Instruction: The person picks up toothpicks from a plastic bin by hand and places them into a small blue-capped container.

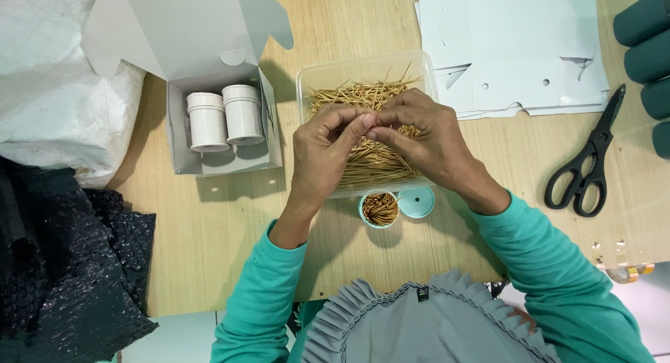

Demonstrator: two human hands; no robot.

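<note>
Together, left hand [322, 148] and right hand [422, 136] pinch toothpicks [370, 169] (mostly lying left-right) over their clear tub [314, 75].

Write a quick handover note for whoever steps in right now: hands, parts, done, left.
Left hand and right hand: fingertips pinched together on a few thin wooden toothpicks, above the clear rectangular plastic tub of loose toothpicks.
Small round teal container: open, partly filled with toothpicks, in front of the tub; its teal lid lies beside it.
Done: two white ribbed cylindrical containers stand closed in the open grey cardboard box.
Left: teal container not capped or boxed.
Black scissors lie far right.
</note>
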